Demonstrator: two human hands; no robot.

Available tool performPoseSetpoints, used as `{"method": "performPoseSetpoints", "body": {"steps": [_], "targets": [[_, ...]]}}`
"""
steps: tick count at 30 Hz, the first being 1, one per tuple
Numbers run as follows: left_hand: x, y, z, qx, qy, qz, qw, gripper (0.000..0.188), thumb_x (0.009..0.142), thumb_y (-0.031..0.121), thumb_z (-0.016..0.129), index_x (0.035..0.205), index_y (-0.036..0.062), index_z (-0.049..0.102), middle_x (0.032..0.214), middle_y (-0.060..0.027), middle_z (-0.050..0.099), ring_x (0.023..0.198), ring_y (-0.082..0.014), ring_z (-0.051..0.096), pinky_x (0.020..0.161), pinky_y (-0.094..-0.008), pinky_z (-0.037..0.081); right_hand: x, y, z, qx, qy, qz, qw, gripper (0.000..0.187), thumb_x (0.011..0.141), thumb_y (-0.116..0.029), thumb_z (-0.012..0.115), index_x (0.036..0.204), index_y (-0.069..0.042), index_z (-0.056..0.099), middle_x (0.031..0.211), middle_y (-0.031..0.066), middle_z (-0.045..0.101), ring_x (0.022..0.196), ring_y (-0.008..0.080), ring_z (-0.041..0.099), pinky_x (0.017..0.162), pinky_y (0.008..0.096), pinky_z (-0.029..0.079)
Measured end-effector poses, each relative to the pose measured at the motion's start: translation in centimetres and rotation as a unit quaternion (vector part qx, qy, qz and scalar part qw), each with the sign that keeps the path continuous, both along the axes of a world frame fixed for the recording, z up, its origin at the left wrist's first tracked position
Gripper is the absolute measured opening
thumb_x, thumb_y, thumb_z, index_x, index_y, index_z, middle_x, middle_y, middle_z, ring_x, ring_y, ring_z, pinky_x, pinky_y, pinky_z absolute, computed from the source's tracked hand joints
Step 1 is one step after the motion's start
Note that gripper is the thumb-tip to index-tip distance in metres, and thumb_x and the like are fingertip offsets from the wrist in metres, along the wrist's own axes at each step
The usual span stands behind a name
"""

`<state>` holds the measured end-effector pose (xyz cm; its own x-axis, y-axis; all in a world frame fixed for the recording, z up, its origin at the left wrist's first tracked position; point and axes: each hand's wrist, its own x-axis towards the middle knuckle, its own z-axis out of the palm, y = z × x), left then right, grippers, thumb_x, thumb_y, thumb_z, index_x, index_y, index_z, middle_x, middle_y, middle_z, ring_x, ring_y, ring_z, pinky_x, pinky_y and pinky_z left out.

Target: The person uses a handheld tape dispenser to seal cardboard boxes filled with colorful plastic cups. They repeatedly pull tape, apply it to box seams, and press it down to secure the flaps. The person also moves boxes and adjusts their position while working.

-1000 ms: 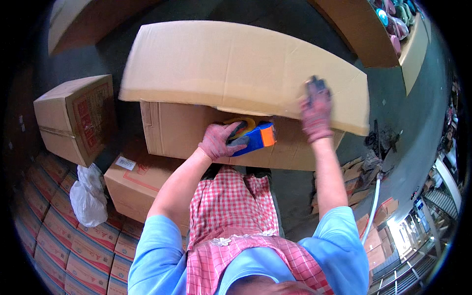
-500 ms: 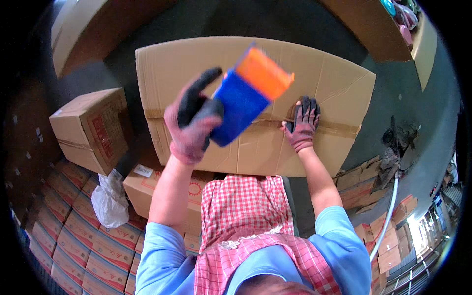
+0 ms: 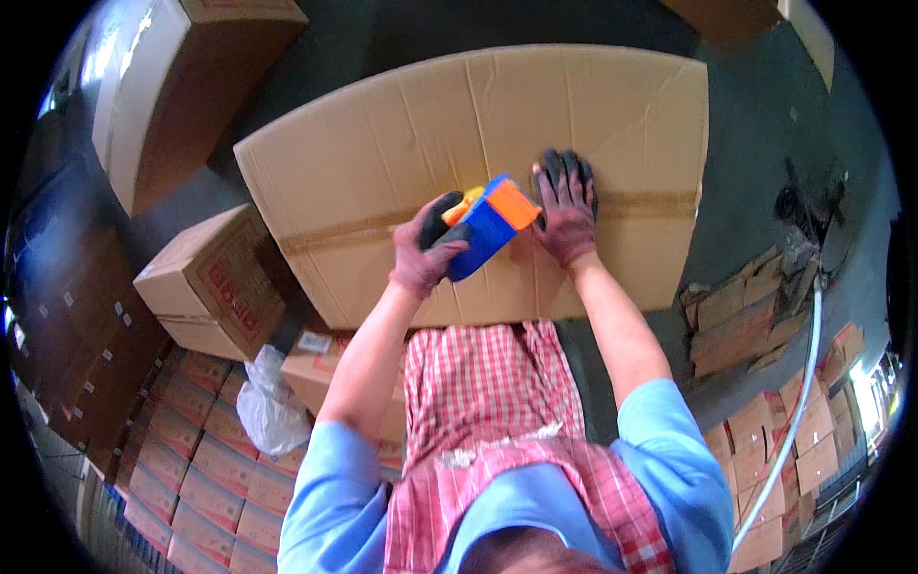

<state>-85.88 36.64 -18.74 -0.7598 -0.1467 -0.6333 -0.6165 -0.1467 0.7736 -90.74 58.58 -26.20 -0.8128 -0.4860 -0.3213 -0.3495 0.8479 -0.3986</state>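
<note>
A large cardboard box [image 3: 459, 124] lies in front of me, with a band of brown tape [image 3: 344, 231] along its middle seam. My left hand [image 3: 426, 244], in a pink-and-black work glove, is closed around a blue tape dispenser [image 3: 483, 239] with an orange front and a yellow part. The dispenser is tilted over the seam; whether it touches the cardboard I cannot tell. Gloved the same way, my right hand [image 3: 569, 210] rests flat on the box's top, fingers stretched away from me, just right of the dispenser's orange end.
A smaller printed carton [image 3: 215, 282] stands at the left, with a white plastic bag [image 3: 272, 402] near it. Rows of cartons [image 3: 206, 488] fill the lower left. Flattened cardboard [image 3: 741, 320] and a pale hose [image 3: 798, 402] lie at the right. A tall open box [image 3: 172, 96] stands far left.
My left hand has brought the tape dispenser down and right, closer to my right hand. The view has turned, so the large box appears tilted differently. My right hand stays on the box.
</note>
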Motion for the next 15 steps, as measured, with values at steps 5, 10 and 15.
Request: {"method": "performPoseSetpoints", "body": {"steps": [5, 10, 15], "targets": [[1.8, -0.6, -1.2, -0.15, 0.131, -0.109, 0.974, 0.073, 0.065, 0.053, 0.068, 0.113, 0.0017, 0.052, 0.099, -0.0128, 0.062, 0.09, -0.0174, 0.06, 0.077, -0.0295, 0.046, 0.1, 1.2, 1.4, -0.336, -0.011, -0.187, 0.923, 0.045, 0.078, -0.036, 0.055, 0.115, -0.009, 0.052, 0.115, 0.0116, 0.054, 0.108, 0.0271, 0.049, 0.091, 0.0403, 0.038], [1.7, -1.4, -1.4, -0.17, 0.136, -0.149, 0.964, 0.076, 0.066, 0.057, 0.064, 0.116, 0.0008, 0.049, 0.1, -0.0115, 0.062, 0.09, -0.0181, 0.06, 0.079, -0.0285, 0.045, 1.7, -0.4, 2.1, -0.557, -0.488, -0.531, 0.412, 0.025, 0.08, -0.023, 0.059, 0.096, -0.004, 0.061, 0.095, 0.0088, 0.062, 0.088, 0.0194, 0.06, 0.074, 0.0291, 0.047], [1.0, -1.4, -1.0, -0.131, 0.103, -0.18, 0.97, 0.074, 0.066, 0.049, 0.068, 0.117, 0.0001, 0.048, 0.104, -0.0113, 0.061, 0.095, -0.0171, 0.058, 0.082, -0.0278, 0.043, 0.2, -2.0, 1.0, -0.469, -0.432, -0.385, 0.667, 0.015, 0.076, -0.016, 0.061, 0.085, -0.005, 0.063, 0.079, 0.0041, 0.063, 0.072, 0.0129, 0.059, 0.067, 0.0232, 0.046]]}}
